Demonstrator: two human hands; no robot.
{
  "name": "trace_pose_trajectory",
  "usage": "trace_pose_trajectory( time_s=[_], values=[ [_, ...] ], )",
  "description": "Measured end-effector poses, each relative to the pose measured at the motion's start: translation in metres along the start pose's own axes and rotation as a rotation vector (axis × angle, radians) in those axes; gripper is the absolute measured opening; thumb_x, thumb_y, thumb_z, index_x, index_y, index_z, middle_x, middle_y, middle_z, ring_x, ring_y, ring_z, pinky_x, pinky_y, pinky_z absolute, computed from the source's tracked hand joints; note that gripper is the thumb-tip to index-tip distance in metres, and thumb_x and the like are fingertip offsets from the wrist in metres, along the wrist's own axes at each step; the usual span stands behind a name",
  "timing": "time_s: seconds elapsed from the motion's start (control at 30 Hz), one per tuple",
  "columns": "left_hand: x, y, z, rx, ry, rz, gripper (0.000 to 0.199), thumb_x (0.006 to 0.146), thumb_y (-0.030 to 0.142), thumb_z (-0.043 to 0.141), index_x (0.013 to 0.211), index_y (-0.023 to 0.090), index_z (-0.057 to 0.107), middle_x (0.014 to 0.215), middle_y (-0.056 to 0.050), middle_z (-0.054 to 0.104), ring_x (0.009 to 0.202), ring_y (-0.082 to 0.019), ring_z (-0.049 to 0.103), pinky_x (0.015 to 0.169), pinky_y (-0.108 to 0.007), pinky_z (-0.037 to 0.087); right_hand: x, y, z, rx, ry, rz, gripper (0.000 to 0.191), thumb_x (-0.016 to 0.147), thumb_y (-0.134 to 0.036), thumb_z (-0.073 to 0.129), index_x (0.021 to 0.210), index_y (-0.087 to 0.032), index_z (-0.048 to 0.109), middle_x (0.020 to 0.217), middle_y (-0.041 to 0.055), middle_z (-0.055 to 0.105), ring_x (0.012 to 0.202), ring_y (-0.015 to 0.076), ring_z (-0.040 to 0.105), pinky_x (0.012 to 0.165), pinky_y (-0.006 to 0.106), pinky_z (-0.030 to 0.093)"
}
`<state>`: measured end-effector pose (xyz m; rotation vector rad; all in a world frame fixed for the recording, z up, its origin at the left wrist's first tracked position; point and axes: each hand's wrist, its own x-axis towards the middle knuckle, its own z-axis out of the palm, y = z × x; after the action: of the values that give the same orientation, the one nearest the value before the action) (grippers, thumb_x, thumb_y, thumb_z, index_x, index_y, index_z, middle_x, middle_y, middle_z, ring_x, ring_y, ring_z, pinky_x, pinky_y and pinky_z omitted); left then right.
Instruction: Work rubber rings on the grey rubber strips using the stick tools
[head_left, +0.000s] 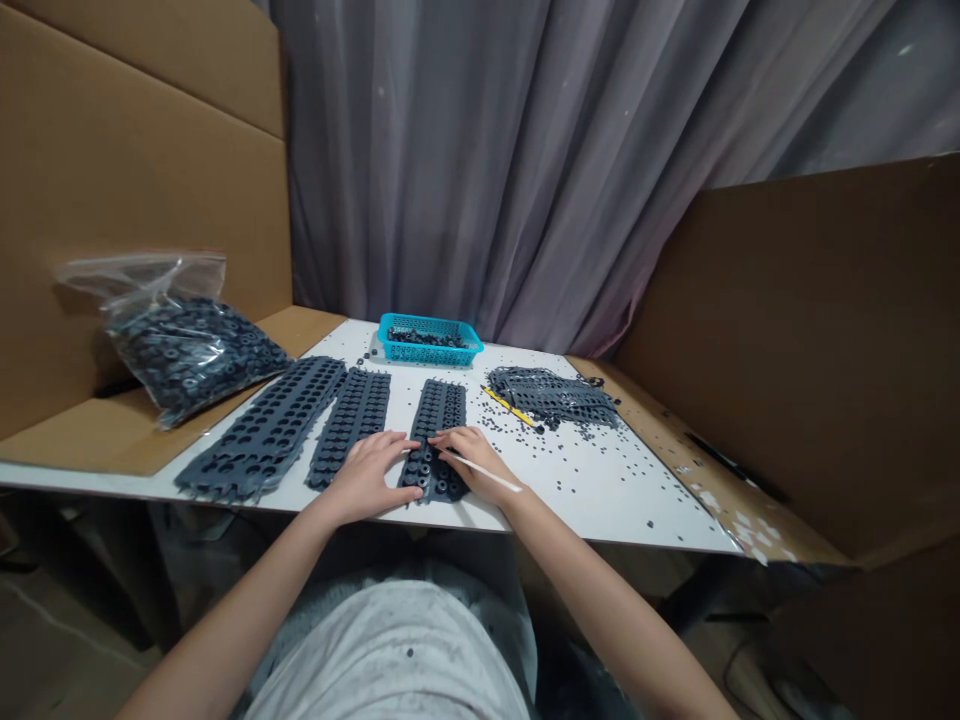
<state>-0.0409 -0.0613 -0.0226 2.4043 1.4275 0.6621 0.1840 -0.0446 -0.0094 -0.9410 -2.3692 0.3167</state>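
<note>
A dark rubber sheet (431, 412) with rows of round parts lies on the white table before me. My left hand (369, 478) rests at its left edge, fingers apart, thumb and fingertips touching the sheet. Over the sheet's right side, my right hand (474, 462) holds a thin white stick (487, 473), its tip hidden near the fingers at the sheet's middle. Just left lies a second dark sheet (352, 420), and beyond it a wider one (262, 430) with rows of round holes.
A blue basket (429, 352) of small dark parts stands at the back. At right are stacked dark sheets (559, 397), a yellow tool (511, 408) and scattered black bits. A clear bag (191, 350) of dark rings sits left. Cardboard walls (810, 350) flank the table (585, 500).
</note>
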Motion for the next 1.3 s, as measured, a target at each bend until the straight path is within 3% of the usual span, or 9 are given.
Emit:
trace_pose_trajectory(
  time_s=[0.17,0.3,0.4,0.47,0.53,0.6,0.7,1.13,1.3],
  values=[
    [0.000,0.001,-0.001,0.006,-0.007,-0.001,0.059,0.071,0.046,0.068,0.126,0.029,0.053,0.138,-0.007,0.049,0.129,-0.031,0.038,0.106,-0.048,0.028,0.003,0.003,0.005,-0.107,0.048,0.030,0.011,0.092,-0.023,0.050,0.096,-0.023,0.060,0.109,0.0065,0.068,0.103,0.0214,0.060,0.092,0.040,0.041],
    [0.000,0.000,-0.001,0.010,-0.010,-0.001,0.058,0.072,0.046,0.067,0.125,0.028,0.055,0.138,-0.008,0.048,0.129,-0.032,0.038,0.106,-0.050,0.028,0.002,0.018,0.002,-0.129,0.204,0.150,0.013,0.091,-0.024,0.049,0.094,-0.021,0.060,0.105,0.0090,0.068,0.098,0.0242,0.060,0.088,0.039,0.044],
    [0.000,0.000,0.000,0.012,-0.004,0.003,0.057,0.072,0.046,0.067,0.125,0.028,0.054,0.138,-0.007,0.048,0.129,-0.032,0.038,0.106,-0.050,0.028,0.000,0.026,-0.004,-0.153,0.409,0.274,0.019,0.094,-0.027,0.042,0.096,-0.018,0.059,0.114,0.0136,0.063,0.113,0.0284,0.052,0.096,0.047,0.038],
    [-0.001,0.000,0.000,0.012,-0.002,0.009,0.057,0.073,0.046,0.067,0.125,0.028,0.054,0.137,-0.007,0.049,0.129,-0.032,0.038,0.106,-0.049,0.027,-0.001,0.026,-0.006,-0.123,0.477,0.283,0.020,0.094,-0.031,0.042,0.094,-0.019,0.058,0.122,0.0136,0.059,0.123,0.0291,0.045,0.102,0.050,0.033],
    [-0.001,0.000,0.000,0.013,0.000,0.015,0.057,0.073,0.045,0.067,0.125,0.028,0.055,0.137,-0.007,0.049,0.129,-0.032,0.038,0.106,-0.048,0.028,-0.001,0.021,-0.005,0.020,0.393,0.188,0.018,0.093,-0.035,0.046,0.092,-0.021,0.058,0.124,0.0112,0.060,0.126,0.0267,0.044,0.103,0.048,0.034],
    [-0.001,0.001,0.000,0.015,0.004,0.019,0.056,0.073,0.044,0.067,0.125,0.027,0.055,0.137,-0.007,0.049,0.129,-0.032,0.038,0.106,-0.048,0.028,0.000,0.014,0.000,0.215,0.223,0.077,0.018,0.092,-0.038,0.048,0.091,-0.022,0.058,0.119,0.0098,0.064,0.124,0.0241,0.048,0.101,0.045,0.038],
    [-0.002,0.001,0.000,0.017,0.013,0.022,0.055,0.073,0.044,0.067,0.124,0.027,0.056,0.137,-0.008,0.049,0.129,-0.032,0.038,0.106,-0.048,0.028,0.003,0.008,0.007,0.381,0.099,0.057,0.023,0.091,-0.044,0.050,0.090,-0.022,0.058,0.110,0.0102,0.069,0.121,0.0233,0.052,0.099,0.045,0.040],
    [-0.002,0.002,-0.001,0.026,-0.006,0.043,0.050,0.075,0.044,0.065,0.123,0.031,0.058,0.138,-0.007,0.047,0.129,-0.033,0.037,0.106,-0.050,0.027,0.002,0.010,0.008,0.434,0.122,0.102,0.024,0.090,-0.045,0.052,0.088,-0.021,0.057,0.109,0.0106,0.069,0.113,0.0224,0.058,0.097,0.043,0.042],
    [-0.002,0.001,-0.001,0.040,-0.013,0.046,0.051,0.075,0.046,0.065,0.124,0.032,0.058,0.138,-0.007,0.047,0.130,-0.032,0.037,0.106,-0.050,0.027,0.003,0.013,0.006,0.122,0.081,0.034,0.014,0.095,-0.031,0.046,0.095,-0.022,0.057,0.110,0.0078,0.069,0.106,0.0190,0.062,0.089,0.037,0.047]
  ],
)
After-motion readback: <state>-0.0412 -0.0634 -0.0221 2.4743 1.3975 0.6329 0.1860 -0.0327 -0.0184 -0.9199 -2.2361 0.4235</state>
